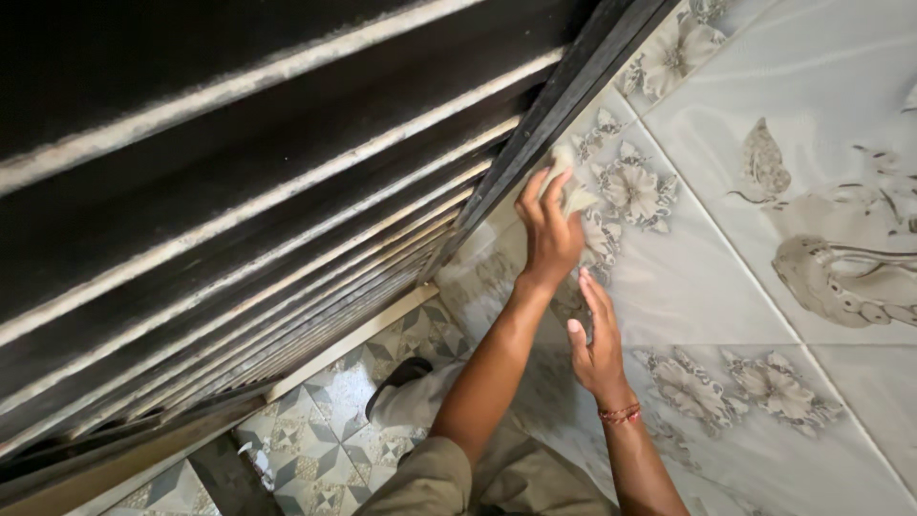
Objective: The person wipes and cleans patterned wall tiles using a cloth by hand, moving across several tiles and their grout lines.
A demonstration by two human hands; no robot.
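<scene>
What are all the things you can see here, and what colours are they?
Cloth: one, pale cream, pressed to the wall beside the dark frame.
Wall tiles: many, glossy white with grey-beige flowers, right side.
Shutter: one, dark with pale dusty ribs, left side.
Frame: one, dark metal, between shutter and tiles.
Floor tiles: many, grey and white patterned, below.
Shoe: one, dark, on the floor.
Bracelet: one, red, on the right wrist.
Left hand: holds the cloth.
Right hand: flat on the wall, empty grip.

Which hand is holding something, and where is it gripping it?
The left hand pinches a small crumpled pale cloth at its lower edge, against the tiled wall. The right hand holds nothing.
</scene>
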